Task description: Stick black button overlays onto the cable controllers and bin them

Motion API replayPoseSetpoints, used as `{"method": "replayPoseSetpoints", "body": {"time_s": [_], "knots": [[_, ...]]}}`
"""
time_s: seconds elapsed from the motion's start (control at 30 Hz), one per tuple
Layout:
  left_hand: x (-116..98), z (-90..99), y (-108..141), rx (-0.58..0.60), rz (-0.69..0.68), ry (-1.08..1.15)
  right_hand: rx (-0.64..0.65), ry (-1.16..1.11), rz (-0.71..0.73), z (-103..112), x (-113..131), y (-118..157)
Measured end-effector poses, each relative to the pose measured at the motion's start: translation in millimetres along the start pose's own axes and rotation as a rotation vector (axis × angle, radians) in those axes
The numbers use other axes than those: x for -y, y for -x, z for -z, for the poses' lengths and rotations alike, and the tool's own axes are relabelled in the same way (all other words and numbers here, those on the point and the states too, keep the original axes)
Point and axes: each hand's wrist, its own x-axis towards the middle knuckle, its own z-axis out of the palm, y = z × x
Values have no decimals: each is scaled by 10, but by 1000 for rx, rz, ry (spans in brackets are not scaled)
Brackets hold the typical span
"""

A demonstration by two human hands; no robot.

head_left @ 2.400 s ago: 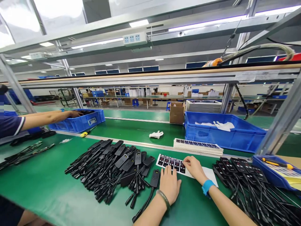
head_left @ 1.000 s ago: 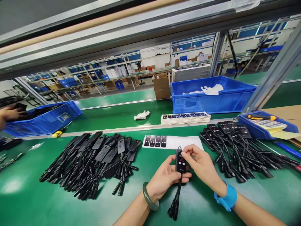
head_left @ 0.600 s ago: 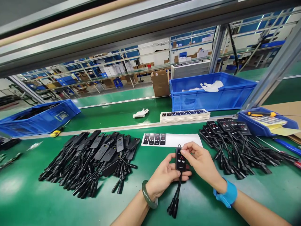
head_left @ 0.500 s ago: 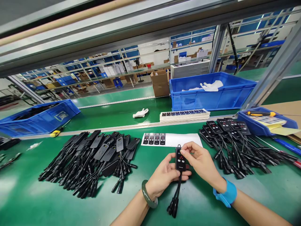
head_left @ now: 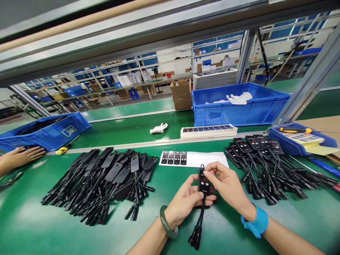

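Observation:
My left hand [head_left: 187, 196] is closed around a small black controller [head_left: 204, 187] with red marks and two pale buttons on its front label. Black cables with plugs hang from its lower end towards me. At the upper right corner of the controller, my right hand [head_left: 224, 180] pinches with thumb and fingertips; the fingers under the edge are partly hidden. Just behind lies a white label sheet [head_left: 204, 158], with several black labels on its left part. To the left is a pile of controllers with plain dark fronts [head_left: 114, 171]. Labelled controllers [head_left: 255, 143] are heaped on the right.
A stack of label sheets [head_left: 208, 132] and a white glove [head_left: 159, 128] lie farther back. Blue bins stand at back right [head_left: 239, 113] and left [head_left: 71, 129]. A small blue tray [head_left: 290, 145] holds a screwdriver. Another person's hand [head_left: 29, 154] rests at far left.
Another person's hand has come in at the far left, by the blue bin. Both my hands stay on the controller, nearly unmoved.

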Motion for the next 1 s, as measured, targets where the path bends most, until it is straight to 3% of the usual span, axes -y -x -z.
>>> {"method": "replayPoseSetpoints", "body": {"time_s": [0.53,0.83,0.9,1.0], "knots": [[99,18,-57,-19,-38,-79,-27,98,-11,-9,-212,-61],[69,38,-53,-3,-28,-26,-43,260,20,24,-335,-82],[61,66,-60,-1,-19,21,-16,237,20,4,-381,-80],[60,114,-87,-24,-46,85,131,162,-28,-65,-419,-38]]}}
